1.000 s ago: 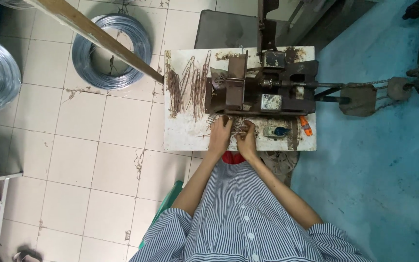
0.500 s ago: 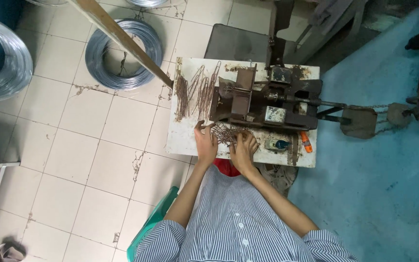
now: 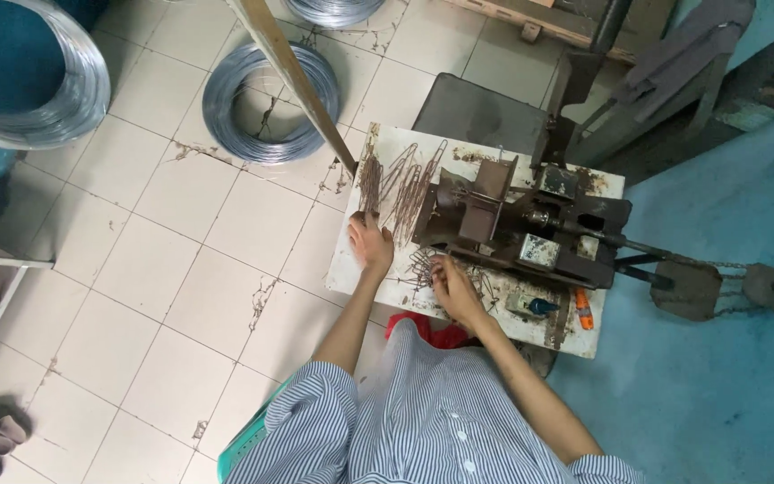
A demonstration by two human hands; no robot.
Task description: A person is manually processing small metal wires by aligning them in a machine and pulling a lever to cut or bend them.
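I am resting my left hand [image 3: 369, 244] flat, fingers spread, on the white table [image 3: 351, 269] just below the bent wire pieces [image 3: 400, 184]. My right hand [image 3: 452, 285] is touching a small wire pile [image 3: 423, 263] beside the machine [image 3: 521, 224]; I cannot tell whether its fingers are gripping.

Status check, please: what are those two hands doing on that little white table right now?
Left hand flat on white table, beside the stacked bent wires. Right hand picking at loose wire pieces; grip unclear. Rusty bending machine close behind.
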